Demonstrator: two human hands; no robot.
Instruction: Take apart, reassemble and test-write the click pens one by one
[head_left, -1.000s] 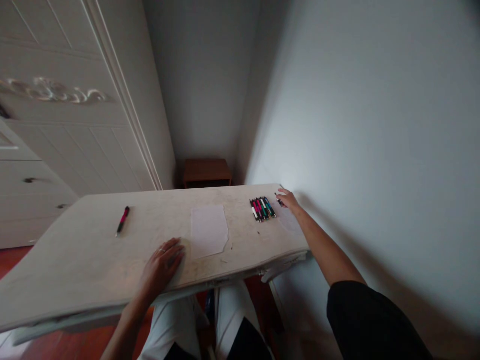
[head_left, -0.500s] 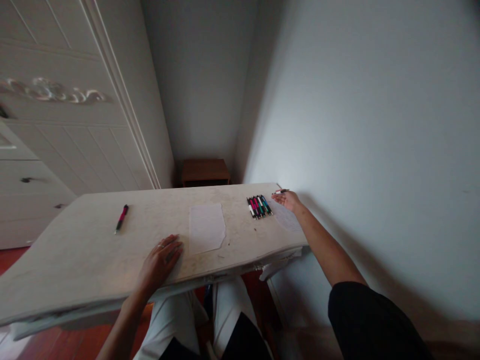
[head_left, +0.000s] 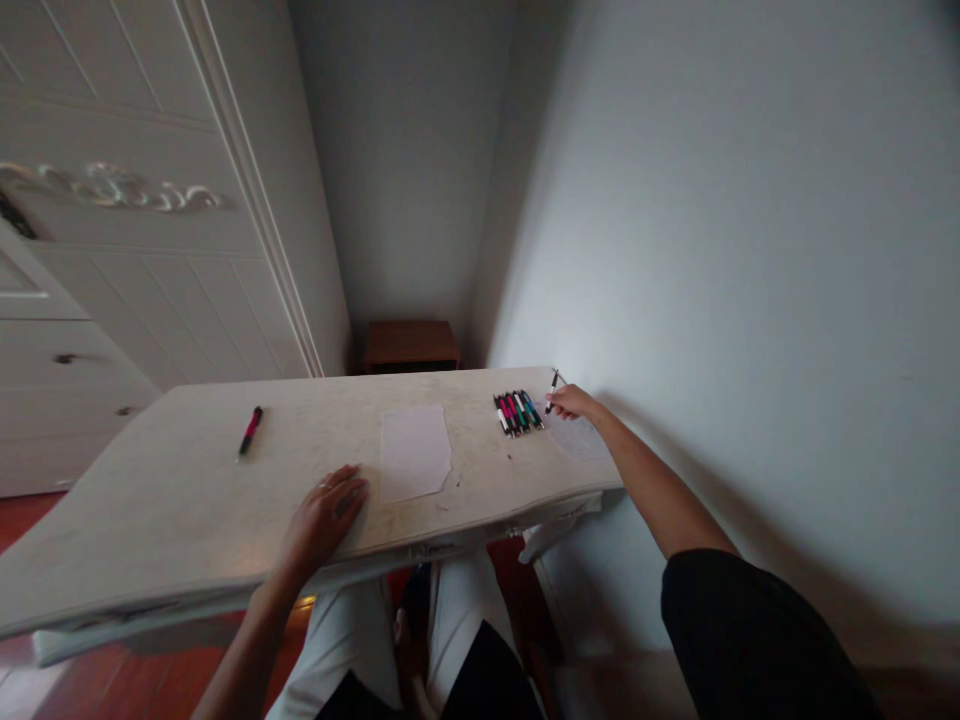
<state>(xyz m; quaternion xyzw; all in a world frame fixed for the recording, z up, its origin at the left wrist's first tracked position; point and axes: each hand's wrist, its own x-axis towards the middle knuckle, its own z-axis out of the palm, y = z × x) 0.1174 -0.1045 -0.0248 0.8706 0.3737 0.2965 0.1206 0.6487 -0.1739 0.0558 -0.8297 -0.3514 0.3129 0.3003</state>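
Note:
My right hand [head_left: 571, 401] pinches a black-and-white pen [head_left: 553, 390], held nearly upright at the table's right end. Just left of it lies a row of several pens [head_left: 517, 414] in white, pink, green and blue, side by side. Below my right hand, a second sheet of paper [head_left: 581, 440] shows faint writing. My left hand [head_left: 330, 510] rests flat on the table, fingers stretched, holding nothing. A torn-edged blank sheet of paper [head_left: 415, 452] lies to its right. Far to the left is a single pink-and-black pen [head_left: 250, 433].
The whitish, worn table [head_left: 180, 510] has a wavy front edge close to my legs. A wall [head_left: 720, 300] borders its right end. Behind it stand a low brown wooden stand [head_left: 412, 342] and, at left, a white cabinet [head_left: 157, 310] with drawers.
The pen in my right hand has turned from lying flat over the open palm to nearly upright, and the fingers have closed on it. My left hand has stayed in place.

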